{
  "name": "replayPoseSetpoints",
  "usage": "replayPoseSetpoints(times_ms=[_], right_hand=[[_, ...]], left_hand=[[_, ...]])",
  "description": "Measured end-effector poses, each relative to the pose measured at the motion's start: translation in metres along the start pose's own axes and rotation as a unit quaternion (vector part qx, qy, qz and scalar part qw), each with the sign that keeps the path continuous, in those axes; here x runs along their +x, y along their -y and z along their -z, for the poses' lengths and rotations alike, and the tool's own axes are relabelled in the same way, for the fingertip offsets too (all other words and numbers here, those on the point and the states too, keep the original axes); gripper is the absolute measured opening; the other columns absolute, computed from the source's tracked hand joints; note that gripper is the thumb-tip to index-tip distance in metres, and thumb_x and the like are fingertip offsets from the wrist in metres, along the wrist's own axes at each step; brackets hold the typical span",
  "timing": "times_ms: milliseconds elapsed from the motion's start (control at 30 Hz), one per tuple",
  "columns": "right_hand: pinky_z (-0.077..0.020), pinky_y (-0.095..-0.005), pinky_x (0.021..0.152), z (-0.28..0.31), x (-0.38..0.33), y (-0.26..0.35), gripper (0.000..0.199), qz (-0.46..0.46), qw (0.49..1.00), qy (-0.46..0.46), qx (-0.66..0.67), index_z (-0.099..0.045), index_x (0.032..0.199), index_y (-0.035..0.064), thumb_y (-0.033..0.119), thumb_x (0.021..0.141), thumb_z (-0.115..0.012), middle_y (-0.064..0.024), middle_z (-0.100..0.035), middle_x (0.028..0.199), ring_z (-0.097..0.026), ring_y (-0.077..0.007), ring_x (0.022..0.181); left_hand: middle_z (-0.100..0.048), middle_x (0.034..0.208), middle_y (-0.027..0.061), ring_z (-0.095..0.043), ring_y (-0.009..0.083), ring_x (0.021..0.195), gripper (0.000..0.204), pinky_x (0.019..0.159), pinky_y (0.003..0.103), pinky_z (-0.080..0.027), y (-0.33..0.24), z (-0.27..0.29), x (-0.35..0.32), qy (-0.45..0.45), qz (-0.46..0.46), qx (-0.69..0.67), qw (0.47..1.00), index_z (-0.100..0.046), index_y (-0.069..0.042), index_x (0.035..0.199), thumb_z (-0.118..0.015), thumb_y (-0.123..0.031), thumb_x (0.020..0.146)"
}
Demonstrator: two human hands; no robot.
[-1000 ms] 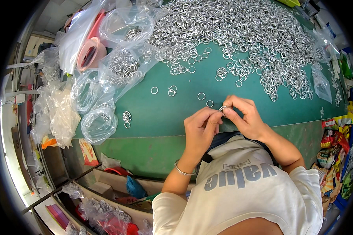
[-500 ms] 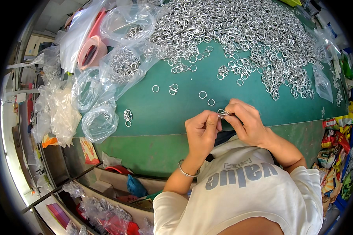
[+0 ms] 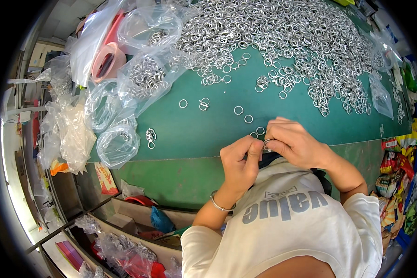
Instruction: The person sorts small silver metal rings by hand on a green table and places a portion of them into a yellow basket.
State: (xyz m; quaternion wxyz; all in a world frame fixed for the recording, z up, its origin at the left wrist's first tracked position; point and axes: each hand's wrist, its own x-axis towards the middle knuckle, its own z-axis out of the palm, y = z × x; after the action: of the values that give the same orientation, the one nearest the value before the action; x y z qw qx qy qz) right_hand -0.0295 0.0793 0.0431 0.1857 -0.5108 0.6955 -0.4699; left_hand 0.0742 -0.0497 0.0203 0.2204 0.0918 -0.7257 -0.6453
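Note:
My left hand [image 3: 240, 161] and my right hand [image 3: 292, 142] meet at the near edge of the green table, thumbs and fingers pinched together. Between them is a small silver metal ring [image 3: 267, 143], partly hidden by the fingertips; both hands seem to grip it. Just beyond the fingers lie two loose rings [image 3: 260, 131], one partly covered by my left hand. Two more single rings [image 3: 238, 110] rest a little farther off. A bracelet [image 3: 222, 204] circles my left wrist.
A wide heap of silver rings [image 3: 282, 32] covers the far side of the green table [image 3: 199, 134]. At left are clear plastic bags [image 3: 146, 76] holding rings, a pink container [image 3: 108, 62] and a small ring cluster [image 3: 151, 137]. Below stands an open drawer [image 3: 139, 222].
My right hand has shifted slightly right and turned, its fingers more curled. Two rings now show on the table just beyond my fingertips, where the hands held rings before.

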Motion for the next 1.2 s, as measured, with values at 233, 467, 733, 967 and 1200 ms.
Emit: replayPoseSetpoints(times_ms=[233,467,733,967,1200], right_hand=[[-0.0318,-0.0352,0.064,-0.003,0.001,-0.005,0.009,0.087,0.995,-0.041,-0.026,-0.051,0.077,0.002,0.006,0.081,-0.058,-0.008,-0.042,0.066,-0.041,-0.0254,0.064],[-0.0322,-0.0352,0.065,-0.01,-0.001,-0.007,0.011,0.065,0.996,-0.056,0.039,-0.05,0.078,0.0012,0.007,0.086,-0.053,-0.0086,-0.041,0.067,-0.041,-0.0255,0.063],[-0.0323,-0.0312,0.061,-0.01,0.0,-0.012,0.024,0.0,0.999,-0.032,0.036,-0.048,0.076,0.0022,0.017,0.094,-0.044,-0.0057,-0.039,0.064,-0.037,-0.0205,0.058],[-0.0246,-0.0223,0.044,0.006,-0.002,-0.006,0.035,-0.373,0.8,0.038,0.469,-0.046,0.069,0.0074,0.029,0.096,-0.044,0.0055,-0.033,0.056,-0.028,-0.0052,0.048],[-0.0368,-0.0349,0.043,0.006,-0.017,0.018,0.024,-0.143,0.986,-0.027,-0.086,-0.046,0.073,0.0032,0.019,0.088,-0.057,-0.0097,-0.05,0.052,-0.049,-0.0234,0.045]], left_hand=[[-0.047,0.051,-0.0006,-0.036,0.0036,0.045,0.039,0.041,0.021,-0.023,-0.011,-0.001,-0.001,0.017,0.122,-0.073,0.99,-0.052,-0.002,0.062,-0.052,-0.024,0.094],[-0.044,0.052,-0.0005,-0.033,0.0036,0.045,0.04,0.041,0.021,-0.021,-0.009,-0.005,-0.001,0.015,0.179,-0.17,0.969,-0.047,-0.004,0.061,-0.051,-0.026,0.094],[-0.047,0.053,-0.0008,-0.037,0.0043,0.046,0.034,0.041,0.02,-0.024,0.007,-0.01,-0.003,-0.03,0.074,-0.059,0.995,-0.052,-0.001,0.067,-0.051,-0.021,0.094],[-0.049,0.06,0.0071,-0.045,0.0138,0.047,0.012,0.043,0.025,-0.034,0.014,-0.014,0.003,-0.025,-0.14,0.136,0.98,-0.056,0.003,0.078,-0.055,-0.005,0.087],[-0.048,0.063,0.0084,-0.045,0.0189,0.048,0.009,0.044,0.028,-0.035,0.006,-0.009,-0.003,0.048,-0.11,0.12,0.986,-0.055,0.003,0.08,-0.052,-0.001,0.087]])
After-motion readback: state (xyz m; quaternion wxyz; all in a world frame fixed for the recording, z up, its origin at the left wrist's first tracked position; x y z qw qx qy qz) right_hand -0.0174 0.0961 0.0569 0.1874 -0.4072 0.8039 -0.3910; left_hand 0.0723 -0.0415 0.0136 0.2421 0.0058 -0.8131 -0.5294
